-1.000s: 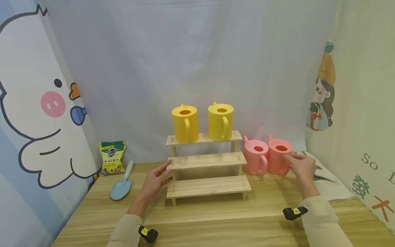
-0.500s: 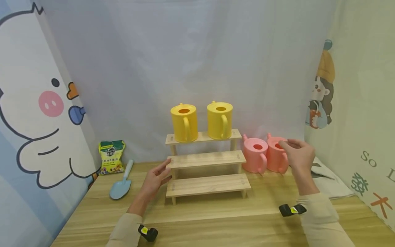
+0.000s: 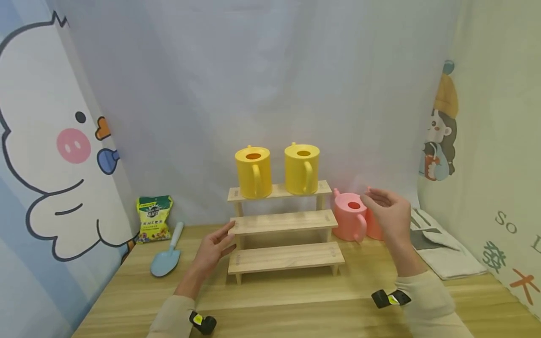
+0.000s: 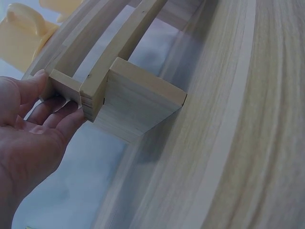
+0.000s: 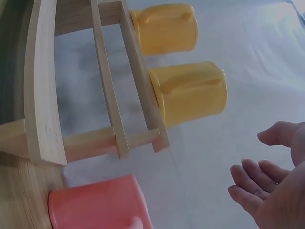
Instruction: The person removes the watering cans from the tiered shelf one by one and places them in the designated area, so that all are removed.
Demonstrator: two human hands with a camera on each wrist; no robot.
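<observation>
A three-tier wooden plant stand (image 3: 287,256) stands on the table. My left hand (image 3: 211,249) pinches the left end of its middle board, thumb on one face and fingers curled round the other, as the left wrist view shows. Two yellow watering cans (image 3: 254,176) sit side by side on the top tier, handles toward me. To the right of the stand is a pink watering can (image 3: 348,223). A second pink watering can (image 3: 374,228) beside it is mostly hidden behind my right hand (image 3: 390,213), which hovers with loosely bent fingers and nothing between them (image 5: 271,176).
At the left lie a pale blue trowel (image 3: 166,258) and a green-yellow packet (image 3: 154,218). White-grey gloves or cloth (image 3: 444,253) lie at the right. A fabric backdrop (image 3: 203,117) rises behind the table (image 3: 296,305).
My right hand has come off the right-hand pink watering can, risen and moved left in front of it. My left hand stays on the stand.
</observation>
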